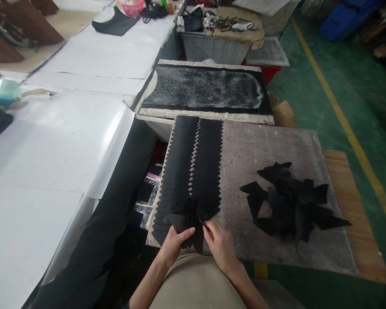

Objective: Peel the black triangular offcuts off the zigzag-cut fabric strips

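Close to my body, my left hand [176, 243] grips a bunch of black cut pieces [187, 219], thin and pointed, its thumb lying across them. The fingers of my right hand [219, 241] pinch the edge of one of these pieces at the bunch's right side. Behind the bunch, two columns of overlapping black pieces [209, 159] with zigzag edges lie on the grey-brown cloth-covered board [241, 141]. To the right, a loose heap of similar black pieces [289, 201] rests on the same board.
Beyond the board lies a black panel [206, 88] with a whitish speckled surface. White-covered tables [99, 56] run along the left. A grey bin [217, 47] holding scraps stands at the back. Plywood [357, 206] juts out under the board's right side, over a green floor [334, 107].
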A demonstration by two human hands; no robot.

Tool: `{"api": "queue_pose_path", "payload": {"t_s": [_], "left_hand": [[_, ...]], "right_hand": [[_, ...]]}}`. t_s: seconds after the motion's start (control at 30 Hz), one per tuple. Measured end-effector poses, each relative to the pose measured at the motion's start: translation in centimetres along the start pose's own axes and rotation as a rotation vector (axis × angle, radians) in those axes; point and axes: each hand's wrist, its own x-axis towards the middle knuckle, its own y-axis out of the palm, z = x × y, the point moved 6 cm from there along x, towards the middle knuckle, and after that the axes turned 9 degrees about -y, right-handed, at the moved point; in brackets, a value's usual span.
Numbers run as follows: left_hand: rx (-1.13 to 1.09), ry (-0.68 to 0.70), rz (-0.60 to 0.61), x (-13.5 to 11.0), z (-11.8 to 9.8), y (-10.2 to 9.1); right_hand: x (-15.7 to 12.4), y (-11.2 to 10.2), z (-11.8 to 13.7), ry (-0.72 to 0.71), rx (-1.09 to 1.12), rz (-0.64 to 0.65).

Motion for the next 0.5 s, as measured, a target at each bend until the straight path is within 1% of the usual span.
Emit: {"api": "queue_pose_path", "payload": {"t_s": [0.07, 0.2, 0.27, 0.3, 0.33, 0.4, 0.43, 0.5], "left_hand": [[0.003, -0.015, -0.048, -0.1, 0.0, 0.0], [-0.086, -0.025, -0.059, -0.2, 0.0, -0.6], [-0.156, -0.068, -0.072, -0.2, 0.2, -1.2], [-0.182, -0.096, -0.085, -0.2, 0.3, -1.6], [-0.196, -0.119, -0.102, -0.2, 0.5, -1.9], [-0.185, -0.127, -0.104, -0.3, 0.6, -2.2], [-0.145, -0.109, -0.081, -0.4, 0.6, -2.0], [0.030, -0.040, -0.036, -0.8, 0.4, -1.4]], "right_hand": [[-0.3, -0.1, -1.0, 0.142, 0.141, -0.053], [-0.8, 0.1, -3.2, 0.452, 0.662, -0.231], [-0.8, 0.3, -4.0, 0.560, 0.873, -0.323], [-0.8, 0.5, -4.3, 0.589, 0.948, -0.353], [-0.8, 0.8, -4.5, 0.602, 1.009, -0.364], [-1.1, 2.0, -4.6, 0.601, 1.077, -0.322], [-1.4, 2.8, -4.7, 0.600, 1.082, -0.281], [-1.9, 4.3, -4.8, 0.594, 1.045, -0.217]]}}
